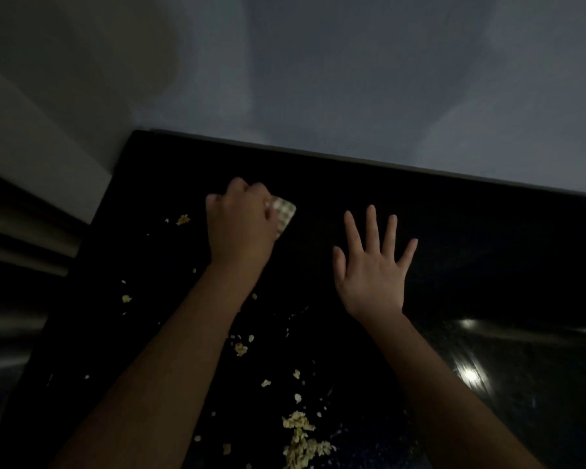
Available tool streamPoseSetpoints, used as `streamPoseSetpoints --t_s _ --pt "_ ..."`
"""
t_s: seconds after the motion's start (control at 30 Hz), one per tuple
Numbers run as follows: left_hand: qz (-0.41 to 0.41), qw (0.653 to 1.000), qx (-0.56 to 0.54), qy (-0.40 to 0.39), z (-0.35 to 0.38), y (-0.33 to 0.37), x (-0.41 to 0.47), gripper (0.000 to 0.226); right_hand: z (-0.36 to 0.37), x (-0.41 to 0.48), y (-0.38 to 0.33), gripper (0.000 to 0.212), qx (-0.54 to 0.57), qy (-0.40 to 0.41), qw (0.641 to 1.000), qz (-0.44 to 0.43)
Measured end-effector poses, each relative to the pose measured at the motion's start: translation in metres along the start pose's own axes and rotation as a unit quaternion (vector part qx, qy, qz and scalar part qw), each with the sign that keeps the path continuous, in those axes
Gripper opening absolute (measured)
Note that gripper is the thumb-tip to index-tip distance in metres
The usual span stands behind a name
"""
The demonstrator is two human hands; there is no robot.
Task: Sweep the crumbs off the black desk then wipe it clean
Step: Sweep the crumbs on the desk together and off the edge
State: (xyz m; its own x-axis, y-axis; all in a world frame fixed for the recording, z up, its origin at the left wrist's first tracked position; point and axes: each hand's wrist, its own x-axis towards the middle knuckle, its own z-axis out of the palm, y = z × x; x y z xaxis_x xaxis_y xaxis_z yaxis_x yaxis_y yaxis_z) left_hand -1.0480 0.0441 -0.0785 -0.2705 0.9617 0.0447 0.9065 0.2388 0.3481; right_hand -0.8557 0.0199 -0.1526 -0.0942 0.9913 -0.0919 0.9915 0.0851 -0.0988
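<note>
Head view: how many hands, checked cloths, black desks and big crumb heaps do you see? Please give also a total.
hands: 2 (left hand, right hand)
checked cloth: 1
black desk: 1
big crumb heap: 1
total: 5

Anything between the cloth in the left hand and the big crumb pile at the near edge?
Nothing visible blocks it. The left hand grips the checkered cloth; between it and the crumb pile lies only black desk with scattered crumbs. The open right hand sits off to the right of that line.
</note>
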Motion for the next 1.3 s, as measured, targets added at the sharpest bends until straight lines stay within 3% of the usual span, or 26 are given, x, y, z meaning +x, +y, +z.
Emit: streamPoseSetpoints --t_s 0.2,0.4,0.6,0.83,0.97,1.13,1.3 --pt "-0.018 0.999 0.032 -0.013 0.009 0.000 0.028 0.019 0.001 0.000 0.000 0.059 -0.003 0.002 1.000 0.001" --pt "0.061 0.998 -0.006 -0.027 0.004 -0.012 -0.059 0.011 0.001 -0.002 -0.001 0.060 -0.010 0.007 1.000 0.006" --pt "0.101 0.994 -0.040 -0.031 -0.010 -0.022 -0.089 0.024 -0.003 -0.004 -0.007 0.059 -0.003 0.000 1.000 0.026" --pt "-0.003 0.999 -0.002 0.035 -0.017 -0.049 0.034 0.017 -0.001 -0.006 -0.018 0.060 -0.004 -0.005 0.999 0.041" --pt "-0.039 0.999 0.018 0.001 -0.006 -0.064 0.050 0.018 0.002 -0.007 -0.039 0.060 -0.016 -0.004 1.000 0.007" --pt "0.018 1.000 0.010 -0.011 -0.006 -0.059 -0.002 0.014 0.000 0.004 -0.068 0.060 0.001 -0.022 1.000 -0.021" --pt "0.080 0.993 -0.001 -0.081 -0.012 -0.049 -0.056 0.016 -0.006 0.018 -0.083 0.059 0.001 -0.037 0.999 -0.024"
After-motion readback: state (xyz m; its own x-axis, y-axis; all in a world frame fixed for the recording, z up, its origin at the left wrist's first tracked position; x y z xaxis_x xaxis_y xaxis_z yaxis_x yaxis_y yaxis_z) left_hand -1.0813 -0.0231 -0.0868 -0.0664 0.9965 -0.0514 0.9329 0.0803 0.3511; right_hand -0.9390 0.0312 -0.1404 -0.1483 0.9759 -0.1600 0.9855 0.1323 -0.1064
